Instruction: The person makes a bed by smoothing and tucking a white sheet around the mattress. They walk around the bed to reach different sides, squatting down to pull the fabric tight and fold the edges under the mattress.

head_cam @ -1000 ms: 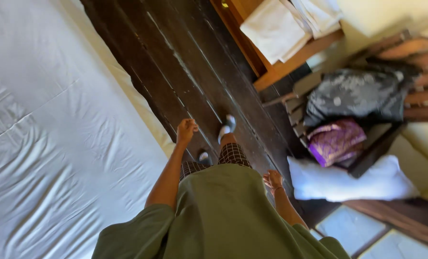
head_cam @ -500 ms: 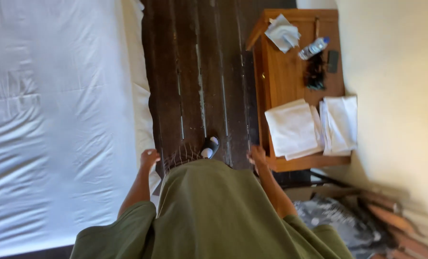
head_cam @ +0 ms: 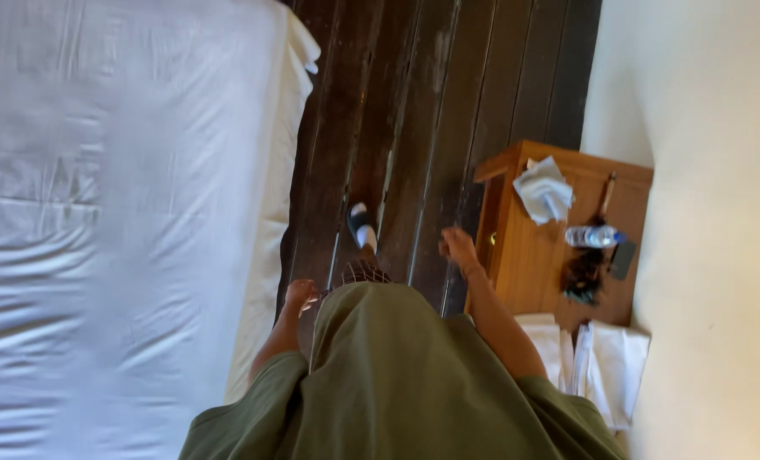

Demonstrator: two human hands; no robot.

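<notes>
Bed [head_cam: 116, 213], covered in a wrinkled white sheet, filled the left half of the view, and its long edge ran top to bottom just beside the person's left hand [head_cam: 300, 296]. That hand hung low at the side, close to the mattress edge but not touching it, with the fingers loosely curled and holding nothing. The right hand [head_cam: 458, 247] swung out in front of the body, also empty, with the fingers bent in a loose half-closed grip. It hovered near the front left corner of a small wooden worktop [head_cam: 538, 247] standing against a pale wall [head_cam: 712, 213] on the right.

Between the bed and the worktop ran a strip of dark wooden floor [head_cam: 423, 102], its planks stretching away toward the top of the view. This strip was the only open walking room, and it was narrow beside the worktop and wider beyond it. One foot in a dark sandal with a white sock [head_cam: 362, 228] stood on the planks in the middle of that strip.

On the worktop lay a crumpled white cloth [head_cam: 544, 192], a clear plastic bottle [head_cam: 591, 236] on its side, a dark tangled object [head_cam: 583, 274] and a small dark flat item [head_cam: 622, 258]. Folded white linens [head_cam: 610, 366] sat at the near end. The person wore a loose olive green top [head_cam: 397, 383].
</notes>
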